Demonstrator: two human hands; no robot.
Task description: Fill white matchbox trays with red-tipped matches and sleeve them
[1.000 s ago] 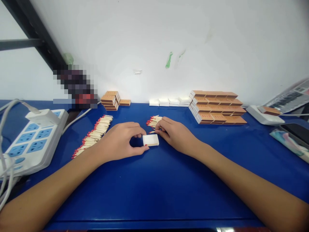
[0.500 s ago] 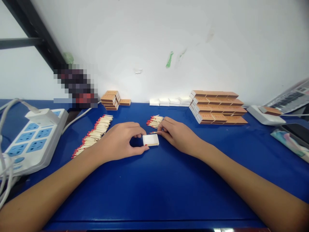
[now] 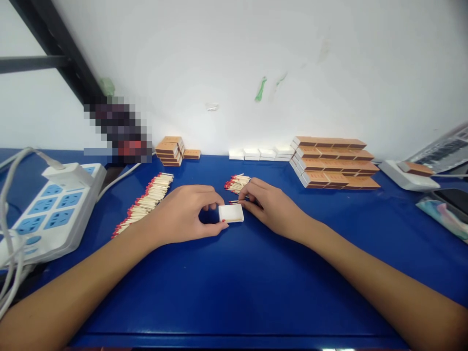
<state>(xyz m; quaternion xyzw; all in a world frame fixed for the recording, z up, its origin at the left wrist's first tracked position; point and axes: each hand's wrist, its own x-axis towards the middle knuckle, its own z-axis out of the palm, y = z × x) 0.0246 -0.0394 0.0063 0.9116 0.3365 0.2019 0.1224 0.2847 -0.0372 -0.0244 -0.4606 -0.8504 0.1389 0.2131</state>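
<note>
My left hand is closed at the left end of a small white matchbox tray, its thumb and a finger gripping the edges. A match with a red head shows along the tray's near side. In my right hand a matchstick is pinched between thumb and fingers. Its red head points left, just above the tray's far edge. Behind that hand lies a small heap of matches, partly covered by the fingers. A long row of matches stretches out left of my left hand, whose forearm hides its near end.
Against the wall stand a large stack of orange matchboxes, a smaller stack and several white trays. A power strip with cables lies on the left. To the right are a white device and a phone.
The scene has shifted slightly right in the view. Both hands keep nearly the same pose around the tray, and a little more of the pinched matchstick shows.
</note>
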